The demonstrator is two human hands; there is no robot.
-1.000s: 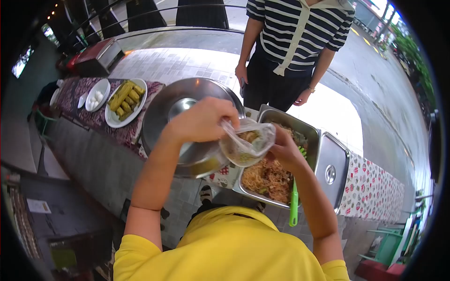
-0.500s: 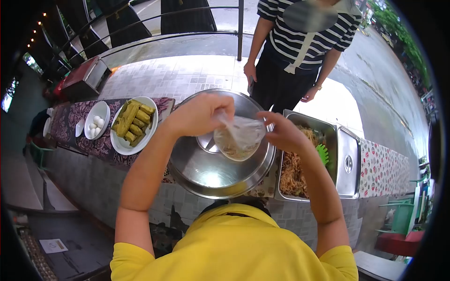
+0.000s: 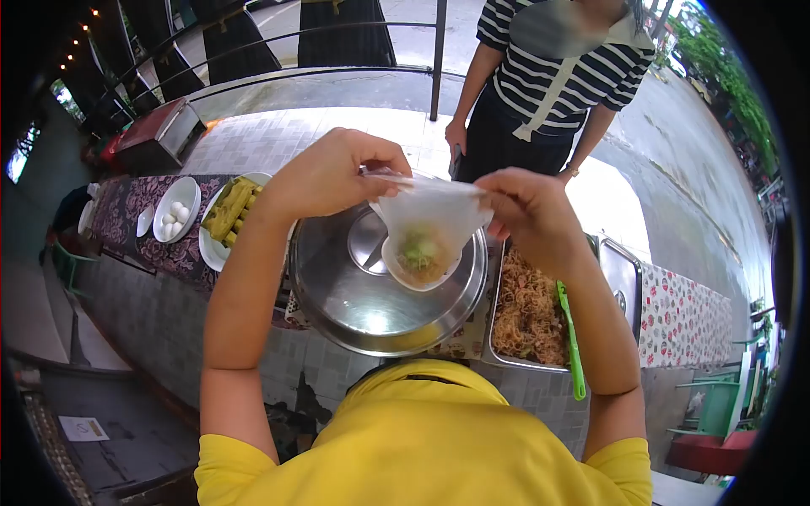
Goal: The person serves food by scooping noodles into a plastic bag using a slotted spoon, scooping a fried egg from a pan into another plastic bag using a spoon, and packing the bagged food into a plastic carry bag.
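Observation:
A clear plastic bag (image 3: 439, 211) with a bowl of food (image 3: 419, 255) inside hangs between my hands, above the round metal lid (image 3: 380, 308). My left hand (image 3: 346, 173) pinches the bag's upper left edge. At its upper right edge, the fingers of my right hand (image 3: 527, 207) are closed on the plastic. Green pieces show on top of the food. Right of the lid, brown noodles (image 3: 527, 316) fill a metal tray (image 3: 540, 366), where a green-handled utensil (image 3: 572, 346) leans over the front edge.
To the left are a plate of leaf-wrapped rolls (image 3: 226, 212) and a bowl of white eggs (image 3: 175, 221). A person in a striped top (image 3: 557, 84) stands across the table. A metal tray lid (image 3: 623, 261) lies right of the noodles, beside a patterned cloth (image 3: 683, 320).
Gathered and crumpled before, the bag is now stretched between both hands, with the bowl hanging low in it. Both hands have risen slightly.

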